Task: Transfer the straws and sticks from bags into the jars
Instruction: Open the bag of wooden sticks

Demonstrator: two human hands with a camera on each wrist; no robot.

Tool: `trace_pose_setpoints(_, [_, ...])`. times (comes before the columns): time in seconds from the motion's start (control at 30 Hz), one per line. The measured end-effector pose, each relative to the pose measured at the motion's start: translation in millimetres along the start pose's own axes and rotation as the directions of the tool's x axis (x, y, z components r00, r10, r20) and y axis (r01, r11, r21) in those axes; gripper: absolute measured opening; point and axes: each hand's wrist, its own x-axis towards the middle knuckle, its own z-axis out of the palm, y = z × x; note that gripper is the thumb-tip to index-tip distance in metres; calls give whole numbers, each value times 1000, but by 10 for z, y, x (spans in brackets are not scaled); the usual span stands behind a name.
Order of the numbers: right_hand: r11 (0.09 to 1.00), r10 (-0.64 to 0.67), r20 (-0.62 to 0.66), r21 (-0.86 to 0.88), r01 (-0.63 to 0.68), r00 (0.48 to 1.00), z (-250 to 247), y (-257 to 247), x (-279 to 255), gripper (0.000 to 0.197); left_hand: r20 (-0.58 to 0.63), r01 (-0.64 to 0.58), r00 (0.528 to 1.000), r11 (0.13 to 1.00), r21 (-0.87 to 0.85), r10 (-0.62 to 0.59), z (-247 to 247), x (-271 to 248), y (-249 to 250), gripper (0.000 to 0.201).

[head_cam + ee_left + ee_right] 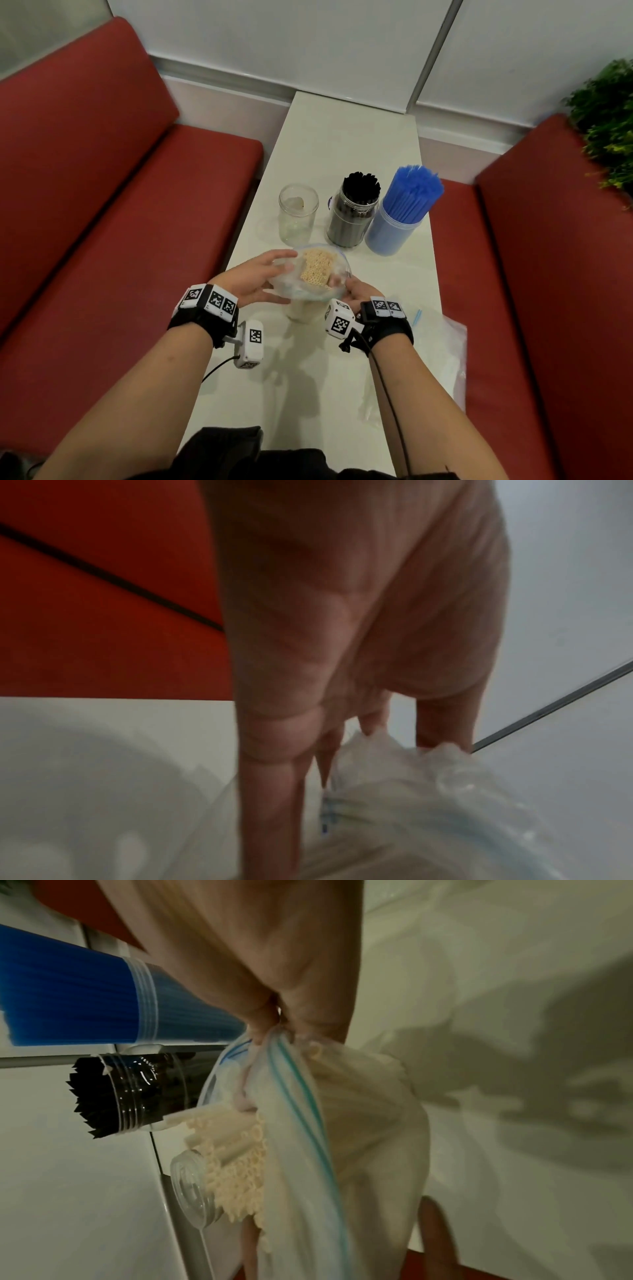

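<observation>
Narrow white table (342, 144) runs between two red benches, L bench (102, 205) and R bench (548, 291); far half of top and strip nearest the person lie bare, w/ an empty clear bag (448, 359) at R edge. L to R on table: empty jar (297, 214), jar of black straws (354, 214), jar of blue straws (397, 222), no legible labels. Near centre, left hand (255, 279) and right hand (356, 293) each have fingers curled on opposite rims of the zip bag (310, 272), mouth held wide, beige straws (317, 269) upright inside.
</observation>
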Motion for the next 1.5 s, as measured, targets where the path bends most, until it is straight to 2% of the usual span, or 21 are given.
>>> trace_pose_setpoints(0.1, [994,86,76,66,-91,993,66,66,16,30,94,141,985,990,24,-142,-3,-48,31,59])
trace_pose_setpoints(0.17, [987,160,124,-4,-161,979,139,37,-32,29,111,184,977,983,0,-183,28,-38,58,81])
trace_pose_setpoints(0.27, [966,186,157,-208,-152,970,213,-6,-107,39,4,156,988,986,-62,-156,55,47,101,100])
trace_pose_setpoints(0.33, [950,108,144,-308,-60,984,254,-36,-108,48,-64,130,989,991,-27,-132,61,92,136,102])
trace_pose_setpoints(0.4, [941,50,137,-339,0,989,296,-63,-88,60,-72,108,992,994,-5,-108,65,117,151,102])
trace_pose_setpoints(0.57, [965,4,4,-261,-3,1000,234,-14,-52,61,-97,53,993,985,-161,-70,84,167,41,97])
trace_pose_setpoints(0.6, [967,6,-27,-254,-13,1000,194,21,-47,60,-100,49,992,975,-218,-73,105,177,3,94])
trace_pose_setpoints(0.67, [993,40,-69,-111,-47,997,105,115,-11,47,-105,43,991,953,-301,-78,160,168,-59,87])
trace_pose_setpoints(0.73, [997,59,-31,52,-58,998,63,200,23,27,-108,41,991,942,-333,-82,206,147,-119,82])
trace_pose_setpoints(0.83, [985,119,65,119,-126,991,35,230,-1,25,-99,35,992,936,-351,-74,269,79,-195,72])
trace_pose_setpoints(0.93, [988,154,45,-23,-153,987,6,217,10,29,-59,45,996,943,-330,-68,290,5,-243,62])
trace_pose_setpoints(1.0, [980,180,34,-90,-177,983,-16,177,-12,24,-50,113,990,947,-300,-134,331,-41,-223,57])
trace_pose_setpoints(1.07, [977,205,62,-79,-200,977,2,121,-52,13,-74,149,982,947,-284,-176,375,-62,-189,70])
trace_pose_setpoints(1.1, [976,217,102,-52,-212,971,-3,102,-79,16,-106,137,979,948,-288,-173,404,-56,-172,80])
trace_pose_setpoints(1.17, [980,201,171,-24,-200,965,5,75,-111,46,-175,92,974,955,-283,-146,471,-73,-122,101])
trace_pose_setpoints(1.2, [985,166,193,-85,-152,967,18,69,-107,59,-199,83,970,960,-269,-140,499,-79,-108,109])
trace_pose_setpoints(1.23, [984,138,239,-140,-106,961,37,70,-148,48,-219,81,966,964,-252,-138,520,-83,-102,115])
trace_pose_setpoints(1.27, [962,129,197,-263,-74,972,46,62,-140,75,-234,72,963,966,-249,-132,532,-86,-105,117])
trace_pose_setpoints(1.3, [934,139,219,-354,-54,966,64,64,-158,62,-249,59,960,962,-266,-127,537,-84,-114,118])
trace_pose_setpoints(1.37, [896,172,171,-437,-82,970,119,54,-173,65,-288,27,950,950,-310,-121,527,-65,-122,117])
trace_pose_setpoints(1.5, [894,215,214,-436,-104,953,180,117,-237,66,-357,-9,927,947,-322,-112,432,-20,-131,99])
